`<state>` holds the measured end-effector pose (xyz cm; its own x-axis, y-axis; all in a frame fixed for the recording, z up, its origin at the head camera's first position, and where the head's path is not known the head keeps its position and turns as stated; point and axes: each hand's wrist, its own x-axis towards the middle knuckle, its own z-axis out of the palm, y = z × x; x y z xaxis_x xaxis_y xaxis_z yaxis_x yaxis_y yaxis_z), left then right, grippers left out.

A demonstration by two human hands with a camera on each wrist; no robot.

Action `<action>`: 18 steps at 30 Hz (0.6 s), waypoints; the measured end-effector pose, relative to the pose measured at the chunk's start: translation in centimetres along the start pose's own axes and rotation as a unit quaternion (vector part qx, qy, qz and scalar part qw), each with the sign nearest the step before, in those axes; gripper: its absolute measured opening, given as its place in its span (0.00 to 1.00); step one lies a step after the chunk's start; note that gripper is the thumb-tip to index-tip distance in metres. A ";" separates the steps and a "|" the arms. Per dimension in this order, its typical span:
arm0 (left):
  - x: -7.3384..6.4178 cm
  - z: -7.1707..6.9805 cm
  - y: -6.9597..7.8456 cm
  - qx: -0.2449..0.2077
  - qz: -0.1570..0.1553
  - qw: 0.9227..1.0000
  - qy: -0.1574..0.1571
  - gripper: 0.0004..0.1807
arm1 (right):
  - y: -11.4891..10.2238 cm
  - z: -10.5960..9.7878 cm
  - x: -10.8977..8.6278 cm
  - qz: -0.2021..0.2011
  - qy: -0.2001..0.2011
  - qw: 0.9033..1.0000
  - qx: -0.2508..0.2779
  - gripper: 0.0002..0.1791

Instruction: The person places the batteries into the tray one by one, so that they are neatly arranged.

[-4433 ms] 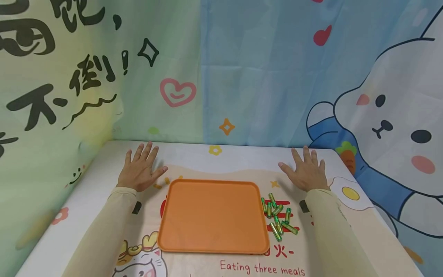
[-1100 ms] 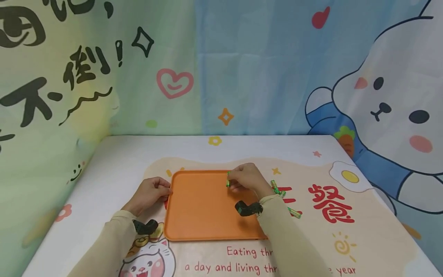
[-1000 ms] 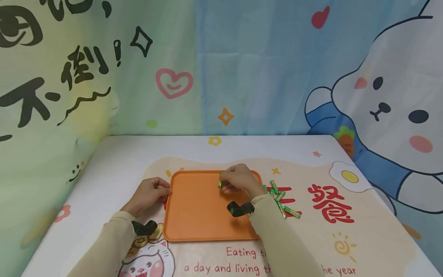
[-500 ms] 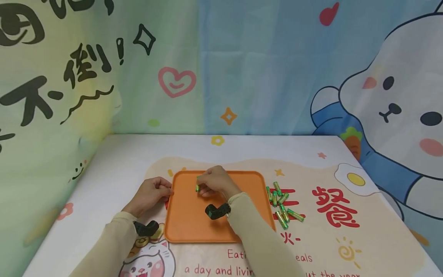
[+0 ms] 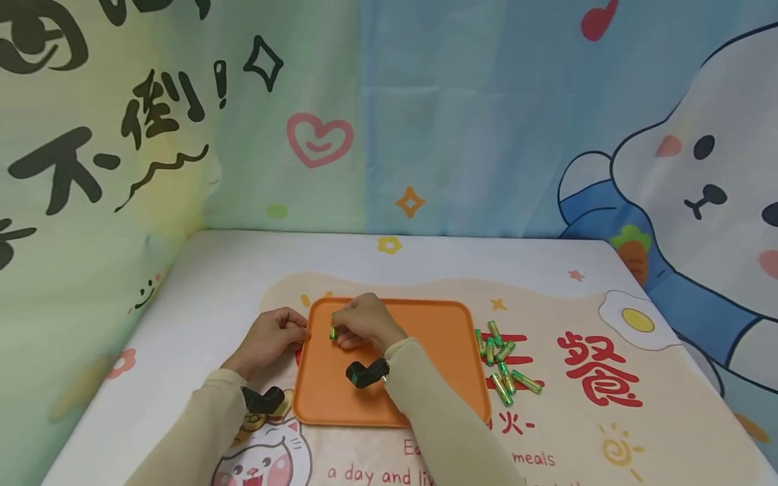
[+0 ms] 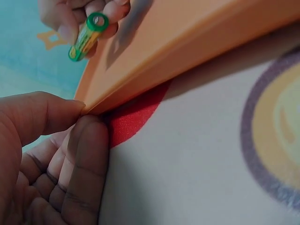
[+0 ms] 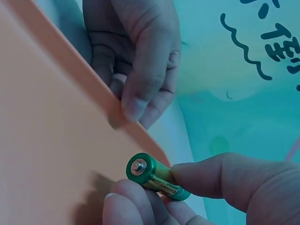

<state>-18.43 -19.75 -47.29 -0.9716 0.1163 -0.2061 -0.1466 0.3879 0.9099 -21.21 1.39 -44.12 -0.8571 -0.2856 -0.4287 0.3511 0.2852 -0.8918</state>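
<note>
Now, right hand [image 5: 363,318]: pinches glossy green cylindrical battery [image 7: 157,177], long axis tilted, button end facing wrist camera.
Left hand [image 5: 270,339]: grips smooth orange tray [image 5: 425,351] rim.

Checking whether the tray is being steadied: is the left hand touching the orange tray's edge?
Touching. The left wrist view shows the left hand with thumb and a finger pressed against the orange tray at its rim corner.
</note>
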 end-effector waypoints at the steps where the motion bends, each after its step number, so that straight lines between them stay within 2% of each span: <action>1: 0.0 -0.1 0.1 -0.001 0.001 1.000 -0.001 0.11 | -0.1 0.2 0.1 -0.002 0.002 1.000 -0.002 0.07; 18: 0.1 0.1 0.0 0.019 0.005 1.000 0.016 0.11 | -0.8 2.4 0.2 -0.017 0.045 0.997 -0.064 0.08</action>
<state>-18.56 -19.66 -47.32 -0.9784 0.0911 -0.1854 -0.1307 0.4222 0.8970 -20.73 -1.08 -43.84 -0.9003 -0.2153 -0.3782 0.2751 0.3919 -0.8779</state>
